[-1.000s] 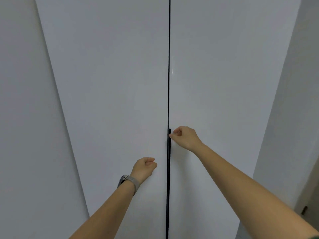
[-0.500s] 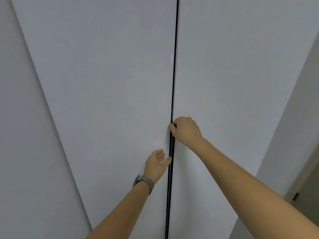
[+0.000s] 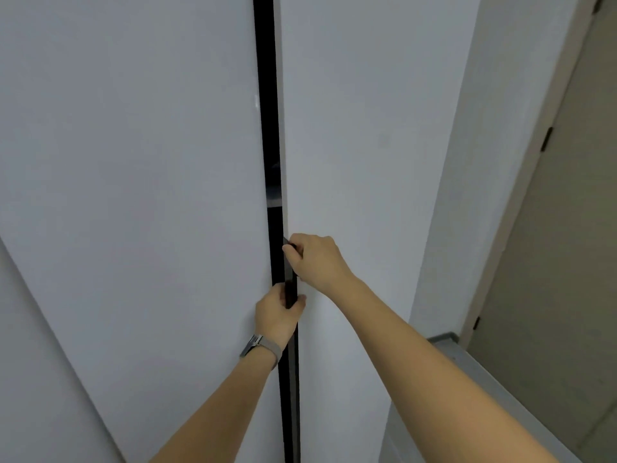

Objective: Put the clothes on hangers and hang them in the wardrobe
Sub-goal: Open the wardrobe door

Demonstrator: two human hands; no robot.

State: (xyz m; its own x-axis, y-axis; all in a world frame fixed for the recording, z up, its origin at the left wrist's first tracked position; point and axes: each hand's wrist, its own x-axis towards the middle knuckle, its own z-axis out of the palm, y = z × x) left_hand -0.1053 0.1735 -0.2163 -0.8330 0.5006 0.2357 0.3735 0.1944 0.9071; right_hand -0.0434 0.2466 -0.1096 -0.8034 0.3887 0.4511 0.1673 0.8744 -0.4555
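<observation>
Soft, even, dim indoor light; slight blur; wide-angle bending at edges

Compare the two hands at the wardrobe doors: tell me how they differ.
The left hand sits lower on the dark handle strip; the right hand grips near its top end. The left wrist wears a watch; the right wrist is bare. The left hand sits in front of the gap; the right hand lies over the right door. Both curl around the door's edge.

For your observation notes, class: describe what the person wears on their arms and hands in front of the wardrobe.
Both forearms are bare, with no sleeves in view and no gloves. The left hand has a watch at its wrist: a silvery metal case on a light grey-beige band. The right hand and its wrist carry nothing; no rings can be made out.
</observation>
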